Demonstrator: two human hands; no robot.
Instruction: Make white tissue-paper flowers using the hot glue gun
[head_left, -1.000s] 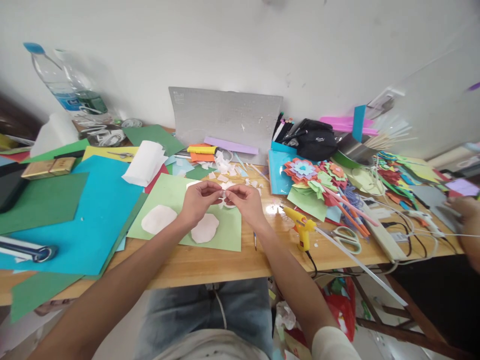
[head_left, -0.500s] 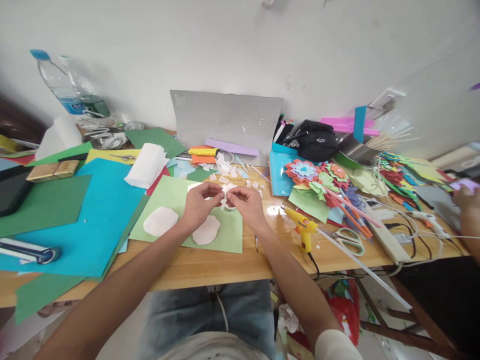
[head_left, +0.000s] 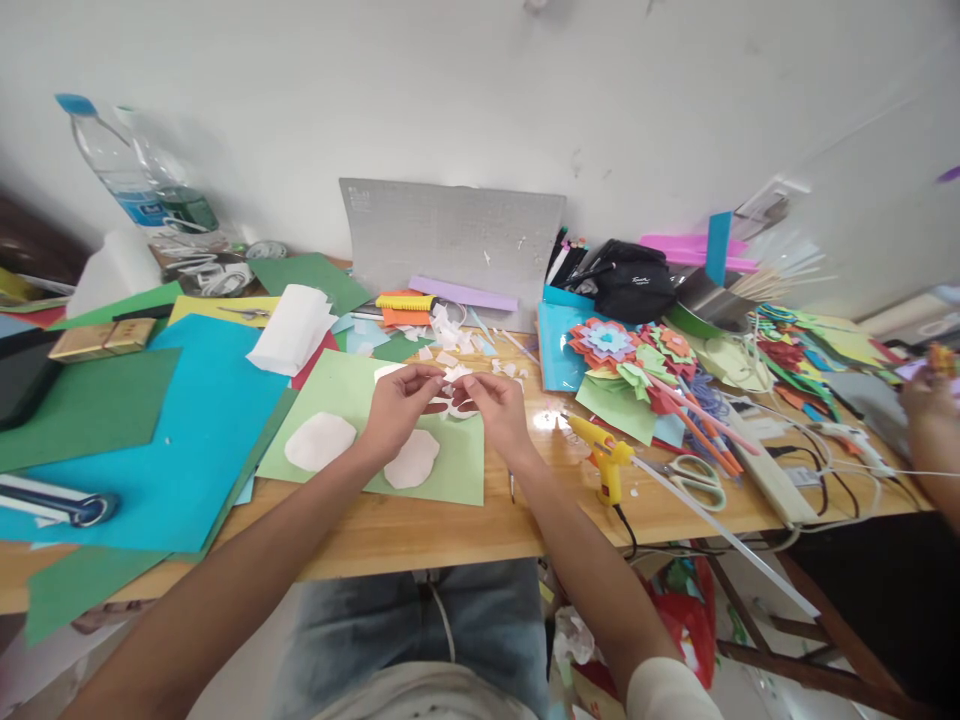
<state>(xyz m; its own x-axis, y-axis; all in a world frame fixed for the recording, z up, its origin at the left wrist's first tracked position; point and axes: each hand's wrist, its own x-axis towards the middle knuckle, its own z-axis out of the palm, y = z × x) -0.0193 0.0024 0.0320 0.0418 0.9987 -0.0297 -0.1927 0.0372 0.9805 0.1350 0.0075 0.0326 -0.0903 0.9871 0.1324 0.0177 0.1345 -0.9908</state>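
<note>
Above the light green sheet (head_left: 465,480), my left hand (head_left: 403,405) and my right hand (head_left: 495,410) meet with their fingertips close together. Both pinch a small white paper piece (head_left: 456,374), which is mostly covered by my fingers. Two rounded white paper cutouts lie on the green sheet: one (head_left: 320,442) to the left of my left hand, another (head_left: 412,459) just below the hands. More white paper shows partly behind my fingers. Torn white paper scraps (head_left: 448,332) are scattered just beyond my hands.
A yellow glue gun (head_left: 606,453) with a long glue stick and scissors (head_left: 694,480) lie to the right. Paper flowers (head_left: 606,343) rest beyond them. Blue card (head_left: 217,410) and a stapler (head_left: 58,502) are at left. Another person's hand (head_left: 930,405) is at the far right.
My fingers have shifted slightly on the white paper, the lower fingers spreading a little. At the far right, the other person's hand has moved and now shows something orange-yellow.
</note>
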